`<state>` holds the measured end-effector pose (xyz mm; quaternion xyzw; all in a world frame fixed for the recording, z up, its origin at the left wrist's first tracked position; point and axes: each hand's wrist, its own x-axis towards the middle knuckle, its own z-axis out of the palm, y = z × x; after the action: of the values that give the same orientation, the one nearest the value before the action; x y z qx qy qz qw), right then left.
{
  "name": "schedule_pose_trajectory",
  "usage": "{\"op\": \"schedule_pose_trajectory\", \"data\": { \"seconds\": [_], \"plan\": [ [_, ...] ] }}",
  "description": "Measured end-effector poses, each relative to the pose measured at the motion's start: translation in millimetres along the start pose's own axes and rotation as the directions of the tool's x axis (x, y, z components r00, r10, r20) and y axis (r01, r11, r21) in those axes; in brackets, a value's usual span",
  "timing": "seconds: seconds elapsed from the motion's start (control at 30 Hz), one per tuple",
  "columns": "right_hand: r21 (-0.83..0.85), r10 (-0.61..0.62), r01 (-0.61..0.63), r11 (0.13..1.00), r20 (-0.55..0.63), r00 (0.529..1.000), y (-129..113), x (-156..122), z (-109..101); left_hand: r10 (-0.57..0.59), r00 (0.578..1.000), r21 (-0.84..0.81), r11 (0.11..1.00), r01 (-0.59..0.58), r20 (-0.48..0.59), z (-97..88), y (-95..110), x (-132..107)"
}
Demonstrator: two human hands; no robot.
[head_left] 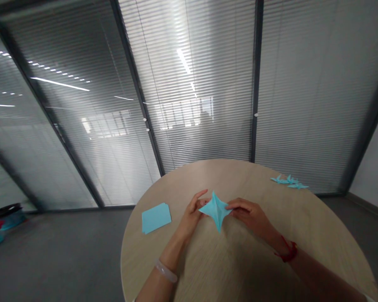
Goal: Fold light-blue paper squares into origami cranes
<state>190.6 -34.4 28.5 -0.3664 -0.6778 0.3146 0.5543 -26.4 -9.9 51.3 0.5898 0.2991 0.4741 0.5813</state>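
At the centre of the frame we pinch the blue folded paper [216,209] by its side corners, left hand [192,214] and right hand [250,216] both closed on it, over the table [227,268] (mid-fold, we judge). A further crease calls for aligned points.

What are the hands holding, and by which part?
A folded blue paper, left hand pinching its left corner, right hand its right corner.
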Motion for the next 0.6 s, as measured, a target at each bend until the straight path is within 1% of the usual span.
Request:
{"op": "schedule_pose_trajectory", "data": {
  "seconds": [0.1,0.2,0.3,0.4,0.5,0.6],
  "plan": [
    [-0.039,-0.016,0.012,0.999,-0.097,0.995,0.9,0.6,-3.4,0.034,0.999,0.03,0.999,-0.034,-0.005,-5.5,2.6,0.7],
    [-0.057,-0.03,0.022,0.998,-0.129,0.991,2.8,1.3,-5.3,0.11,0.994,0.05,0.993,-0.111,0.017,-6.7,3.4,1.3],
    [-0.03,-0.021,0.018,0.999,-0.124,0.992,4.4,1.7,-4.9,0.153,0.988,0.129,0.98,-0.152,0.008,-5.8,4.4,2.2],
    [0.018,-0.004,0.006,1.0,-0.093,0.996,4.5,1.8,-3.6,0.182,0.982,0.248,0.955,-0.163,-0.055,-5.6,5.1,2.7],
    [0.036,-0.013,0.016,0.999,-0.082,0.997,3.3,1.9,-3.1,0.262,0.961,0.286,0.931,-0.226,-0.093,-6.0,5.3,2.7],
    [0.003,-0.041,0.042,0.999,-0.088,0.995,1.4,2.1,-4.0,0.347,0.934,0.34,0.892,-0.299,-0.089,-6.1,6.5,2.4]
  ]
}}
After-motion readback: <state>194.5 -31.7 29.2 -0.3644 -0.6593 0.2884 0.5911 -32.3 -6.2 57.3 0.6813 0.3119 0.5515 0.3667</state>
